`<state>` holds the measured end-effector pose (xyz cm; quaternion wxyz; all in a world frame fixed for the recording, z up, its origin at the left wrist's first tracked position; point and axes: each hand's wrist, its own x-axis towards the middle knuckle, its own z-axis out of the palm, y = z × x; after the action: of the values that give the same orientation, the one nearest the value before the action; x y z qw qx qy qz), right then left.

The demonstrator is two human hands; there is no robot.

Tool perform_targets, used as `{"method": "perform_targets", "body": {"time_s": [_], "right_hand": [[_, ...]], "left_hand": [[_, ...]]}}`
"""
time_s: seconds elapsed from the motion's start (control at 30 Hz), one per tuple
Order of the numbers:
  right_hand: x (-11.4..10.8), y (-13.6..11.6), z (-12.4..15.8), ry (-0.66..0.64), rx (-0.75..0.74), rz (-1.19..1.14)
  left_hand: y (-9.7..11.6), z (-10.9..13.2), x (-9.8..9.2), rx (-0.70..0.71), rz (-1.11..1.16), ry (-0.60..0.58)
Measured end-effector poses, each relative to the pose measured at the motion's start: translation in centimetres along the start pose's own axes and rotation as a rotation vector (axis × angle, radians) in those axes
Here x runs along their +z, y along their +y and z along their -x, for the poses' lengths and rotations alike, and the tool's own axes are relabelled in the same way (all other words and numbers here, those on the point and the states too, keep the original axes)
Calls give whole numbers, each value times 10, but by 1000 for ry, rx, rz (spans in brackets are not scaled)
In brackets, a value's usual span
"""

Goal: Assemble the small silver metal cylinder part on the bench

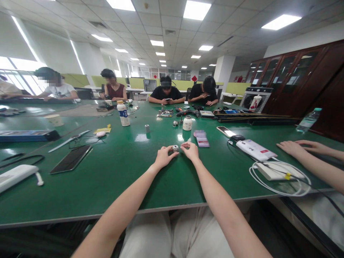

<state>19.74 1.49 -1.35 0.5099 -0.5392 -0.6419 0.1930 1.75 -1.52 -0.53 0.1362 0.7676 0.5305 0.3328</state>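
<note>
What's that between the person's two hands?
In the head view, a small silvery metal cylinder stands between the left hand and the right hand, with the left hand's fingers around it.

Small metal cylinder, in left hand; right hand just beside. Green table. White jar, far. Bottle, far left.

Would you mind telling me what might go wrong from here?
The small metal cylinder might slip, as only the left hand seems to hold it. The right hand, close by, could accidentally knock it. The second cylinder, standing upright farther off, might topple and roll if bumped.
</note>
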Motion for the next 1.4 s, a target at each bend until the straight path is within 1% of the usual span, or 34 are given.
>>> {"method": "perform_targets", "body": {"time_s": [0.07, 0.13, 0.23, 0.33, 0.47, 0.63, 0.7, 0.77, 0.93, 1.0, 1.07, 1.17, 1.23, 1.33, 1.4], "right_hand": [[2, -8, -2, 17, -66, -115], [4, -17, -3, 7, -135, -184], [8, -28, -2, -43, -211, -198], [9, -33, 1, -87, -239, -183], [6, -35, 2, -89, -245, -148], [4, -36, 3, -146, -242, -120], [5, -37, 4, -148, -225, -131], [5, -38, 4, -118, -199, -142], [2, -39, 4, 56, -111, -122], [1, -39, 4, 96, -85, -135], [1, -38, 4, 74, -97, -154], [3, -37, 6, -33, -155, -164], [4, -37, 6, -72, -175, -155], [5, -39, 6, -70, -179, -163], [6, -40, 5, -42, -179, -187]], "left_hand": [[0, 0, 0, 4, 1, -3], [-1, 0, 0, 10, -6, -8], [-2, 0, 0, 11, -18, -10], [-3, -1, 1, 11, -24, -4], [-5, -1, 2, 22, -20, 2], [-5, -1, 2, 22, -27, 5], [-5, -1, 2, 23, -26, 3], [-5, -1, 2, 26, -21, 3], [-4, -1, 1, 28, -9, 8], [-3, -1, 1, 26, -7, 11], [-3, -1, 2, 28, -12, 10], [-3, -1, 2, 22, -30, 2], [-3, -1, 2, 19, -36, -1], [-3, -1, 2, 26, -30, -3], [-4, -1, 2, 28, -27, -4]]}}
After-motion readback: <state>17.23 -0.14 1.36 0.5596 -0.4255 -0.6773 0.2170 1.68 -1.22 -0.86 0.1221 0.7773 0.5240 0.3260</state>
